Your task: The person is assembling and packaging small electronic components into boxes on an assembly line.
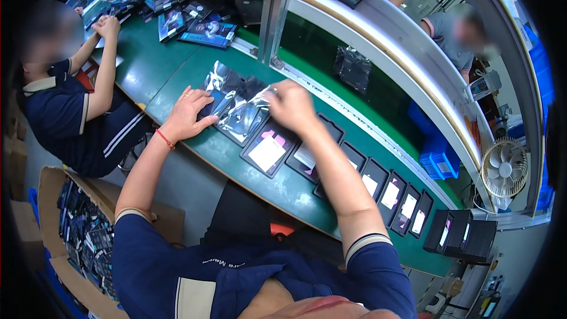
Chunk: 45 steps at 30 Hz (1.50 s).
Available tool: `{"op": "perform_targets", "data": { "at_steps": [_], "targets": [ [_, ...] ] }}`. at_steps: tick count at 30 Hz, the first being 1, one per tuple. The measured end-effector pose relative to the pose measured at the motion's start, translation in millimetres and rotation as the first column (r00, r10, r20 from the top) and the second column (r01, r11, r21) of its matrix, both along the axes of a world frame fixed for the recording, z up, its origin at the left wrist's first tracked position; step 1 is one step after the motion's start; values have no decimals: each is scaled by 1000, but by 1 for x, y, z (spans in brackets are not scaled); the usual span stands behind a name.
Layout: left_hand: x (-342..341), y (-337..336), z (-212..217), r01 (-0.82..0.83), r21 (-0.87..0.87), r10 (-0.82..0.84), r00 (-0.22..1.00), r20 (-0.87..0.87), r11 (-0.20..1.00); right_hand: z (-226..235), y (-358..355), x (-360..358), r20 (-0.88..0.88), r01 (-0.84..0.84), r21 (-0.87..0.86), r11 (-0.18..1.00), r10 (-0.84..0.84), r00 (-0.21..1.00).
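One clear wrapper was apparently being straightened, left hand spread (right hand blurred, grip indiscernible), gentle tension seemingly needed next.

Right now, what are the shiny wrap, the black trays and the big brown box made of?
The shiny wrap looks like clear, glossy plastic film: it's crinkled and glints. The black trays are probably moulded plastic, smooth with rounded corners and raised rims. The big brown box seems to be matte cardboard, with stiff tan flaps.

Hands at clear plastic packaging, black trays in a row, green table, co-worker at left
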<state>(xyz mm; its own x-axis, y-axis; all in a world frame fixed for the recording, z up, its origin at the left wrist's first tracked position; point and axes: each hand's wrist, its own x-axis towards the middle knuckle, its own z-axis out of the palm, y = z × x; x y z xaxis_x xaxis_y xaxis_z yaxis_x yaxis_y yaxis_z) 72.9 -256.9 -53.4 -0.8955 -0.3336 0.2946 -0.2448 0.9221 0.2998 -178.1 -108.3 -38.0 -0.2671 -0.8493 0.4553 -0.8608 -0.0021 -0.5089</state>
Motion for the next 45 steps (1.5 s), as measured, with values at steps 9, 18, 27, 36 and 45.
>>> {"op": "perform_targets", "data": {
  "at_steps": [9, 18, 27, 36, 45],
  "targets": [
    [-89, 27, 57, 144, -83, -164, 926, -339, 986, -18, 63, -193, -649, 503, 155, 850, -296, 701],
    [-289, 65, 34, 534, -34, -532, 831, -166, 845, 23, 145, -11, -664, 277, 128, 952, -125, 737],
    [-371, 100, -1, 361, -16, -356, 927, 116, 933, -3, 167, 52, -469, 236, 284, 930, -80, 879],
    [-307, 88, 34, 274, -55, -279, 952, -125, 960, 15, 164, 33, -229, 131, 293, 947, -63, 971],
    [-85, 107, 20, 473, -356, -511, 859, -15, 806, 18, 143, -113, -192, 291, 75, 954, -272, 943]
  ]
}}
